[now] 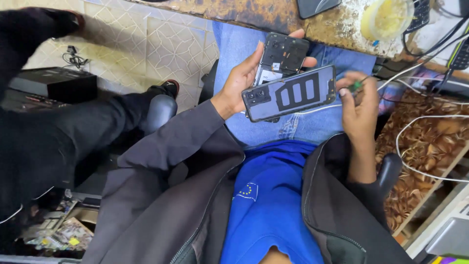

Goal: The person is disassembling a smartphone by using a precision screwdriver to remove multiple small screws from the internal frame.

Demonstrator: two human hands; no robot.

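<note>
Two hands are in view, the left hand (243, 78) and the right hand (360, 105). There are two phone parts: one back cover (292, 93) and one opened phone body (283, 56). One green-tipped tool (356, 86), one yellowish round container (388, 17) and one black box (53, 83) show too.

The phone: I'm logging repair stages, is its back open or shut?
Open: the left hand holds the phone with internals exposed, its back cover detached.

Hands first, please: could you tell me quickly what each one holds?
Left hand: holds two opened phones, stacked.
Right hand: closed on a green-tipped tool.
</note>
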